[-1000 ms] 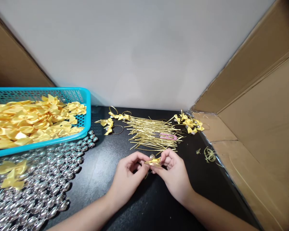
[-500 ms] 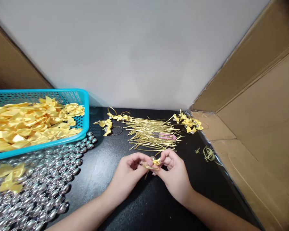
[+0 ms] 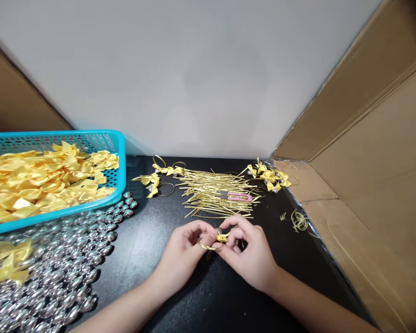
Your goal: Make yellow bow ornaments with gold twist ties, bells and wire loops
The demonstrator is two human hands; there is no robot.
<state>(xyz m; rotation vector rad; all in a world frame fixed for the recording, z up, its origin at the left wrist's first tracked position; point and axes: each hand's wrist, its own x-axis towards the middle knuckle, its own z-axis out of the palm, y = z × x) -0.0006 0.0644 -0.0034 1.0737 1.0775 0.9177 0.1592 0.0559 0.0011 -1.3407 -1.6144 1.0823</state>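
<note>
Close together over the front middle of the black table, my left hand (image 3: pixel 190 243) and my right hand (image 3: pixel 247 249) work on one small piece. It is a yellow ribbon bow (image 3: pixel 223 238) with a silver bead (image 3: pixel 218 230) at its top and a looped gold tie (image 3: pixel 208 247) below. My left thumb and index finger pinch the bow's left side. On the other side, my right fingers curl around the bow, the index fingertip by the bead and the thumb near the tie. The fingers hide part of the piece.
Gold ties (image 3: pixel 218 185) lie behind my hands, with pink-handled snips (image 3: pixel 239 196) on them. Beaded bows lie left (image 3: pixel 153 182) and right (image 3: pixel 269 175). A blue basket (image 3: pixel 121 162) holds yellow bows. Silver beads (image 3: pixel 55 277) cover the left. Cardboard (image 3: pixel 367 138) walls the right.
My right index finger has lifted and straightened toward the bead, and my right fingers are more spread around the bow. The gold loop shows more plainly. The view has shifted slightly.
</note>
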